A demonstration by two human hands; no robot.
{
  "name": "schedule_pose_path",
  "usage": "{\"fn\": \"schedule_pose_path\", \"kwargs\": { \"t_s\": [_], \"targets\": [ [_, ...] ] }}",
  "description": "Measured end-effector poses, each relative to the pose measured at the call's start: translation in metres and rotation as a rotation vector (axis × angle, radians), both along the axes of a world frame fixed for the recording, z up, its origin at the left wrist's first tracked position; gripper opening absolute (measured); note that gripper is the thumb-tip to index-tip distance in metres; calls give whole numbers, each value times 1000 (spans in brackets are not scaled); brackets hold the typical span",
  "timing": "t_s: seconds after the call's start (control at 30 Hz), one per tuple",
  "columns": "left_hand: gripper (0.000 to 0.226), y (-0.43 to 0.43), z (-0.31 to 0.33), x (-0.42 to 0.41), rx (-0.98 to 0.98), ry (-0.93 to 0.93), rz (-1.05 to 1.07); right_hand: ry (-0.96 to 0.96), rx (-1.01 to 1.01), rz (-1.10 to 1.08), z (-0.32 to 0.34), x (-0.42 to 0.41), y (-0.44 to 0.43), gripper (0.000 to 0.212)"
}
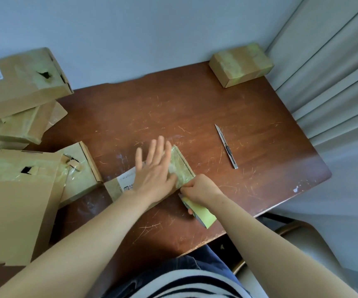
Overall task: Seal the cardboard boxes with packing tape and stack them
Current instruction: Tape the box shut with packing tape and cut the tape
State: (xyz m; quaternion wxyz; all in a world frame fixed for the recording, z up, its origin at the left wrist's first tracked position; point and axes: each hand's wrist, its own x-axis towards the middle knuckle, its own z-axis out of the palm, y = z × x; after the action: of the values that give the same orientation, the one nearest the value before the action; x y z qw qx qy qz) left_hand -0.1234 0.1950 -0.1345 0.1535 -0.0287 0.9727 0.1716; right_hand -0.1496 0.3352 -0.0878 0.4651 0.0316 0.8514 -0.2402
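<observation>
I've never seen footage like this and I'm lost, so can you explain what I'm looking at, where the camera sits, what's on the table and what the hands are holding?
No machine here: these are a person's two bare hands, filmed by one camera worn on the head, looking down. The left hand lies flat, fingers straight, on a box on the brown table. The right hand grips a tape roll at that box's near corner. A knife lies to the right, a corner box sits far back, and a pile of boxes stands at the left.
</observation>
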Motion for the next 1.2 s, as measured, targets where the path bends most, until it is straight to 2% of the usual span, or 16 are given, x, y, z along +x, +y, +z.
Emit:
{"fn": "schedule_pose_path", "kwargs": {
  "t_s": [0.03,0.1,0.2,0.33,0.4,0.47,0.6,0.7,0.77,0.83,0.87,0.97,1.03,1.13,1.2],
  "targets": [
    [67,5,-4,1,-21,125,-41,1,-1,-8,2,-1,0,34],
    [59,13,-16,4,-108,196,-131,1,-4,-26,2,-2,-1,36],
    [67,14,-27,4,-134,82,-134,5,15,-32,-1,-3,1,35],
    [77,11,-29,7,-237,132,-86,-6,-12,-38,0,-5,2,33],
    [83,9,-29,8,-269,101,-50,-3,-21,-43,0,-5,2,36],
    [79,8,-28,11,-258,97,-60,-3,-25,-44,1,-4,3,38],
    [69,3,-26,16,-180,159,-288,24,-20,-16,0,-4,2,37],
    [96,-3,-20,18,-133,59,-392,-5,-36,-34,4,-5,2,32],
    [110,1,-18,24,-168,8,-348,-57,-96,-96,13,-3,7,30],
    [115,6,-11,31,-210,-18,-285,-85,-154,-124,27,-3,9,17],
    [113,8,-10,33,-230,-2,-269,-81,-180,-129,35,-3,10,15],
    [85,16,10,31,-207,130,-224,-77,-285,-138,56,-3,12,40],
    [64,12,26,24,-137,168,-163,-29,-401,-151,71,-5,12,42],
    [46,-4,45,14,-91,208,-10,85,-601,-211,83,-11,7,42],
    [32,-14,48,8,-79,206,19,205,-628,-198,82,-13,2,46]
  ]
}}
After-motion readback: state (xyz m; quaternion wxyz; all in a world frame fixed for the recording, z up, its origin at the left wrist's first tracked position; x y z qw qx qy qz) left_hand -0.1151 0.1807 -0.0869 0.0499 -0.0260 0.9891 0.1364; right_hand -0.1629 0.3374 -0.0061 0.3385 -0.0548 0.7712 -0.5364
